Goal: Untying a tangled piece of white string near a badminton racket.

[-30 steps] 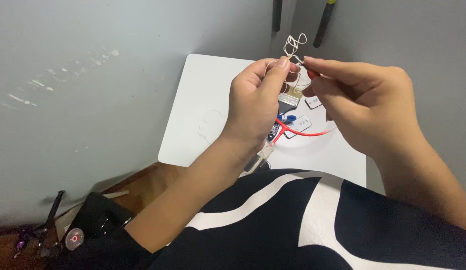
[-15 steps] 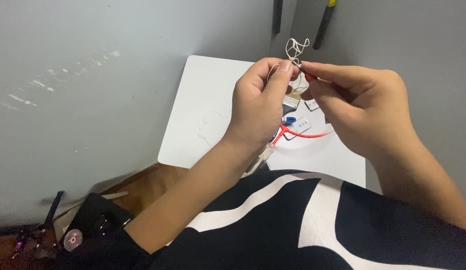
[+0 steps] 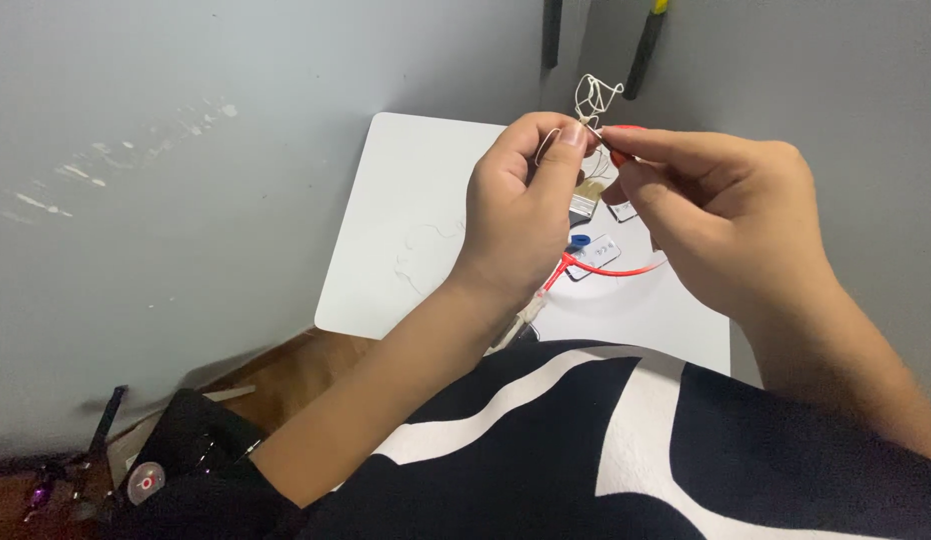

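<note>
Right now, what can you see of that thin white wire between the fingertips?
The thin white wire looks like fine bare metal or thread, bent into a loose tangle of small loops. It sticks up above the fingertips, in front of the grey wall. The left hand and right hand pinch its lower end where they meet. A red wire hangs lower, over the white board.
</note>
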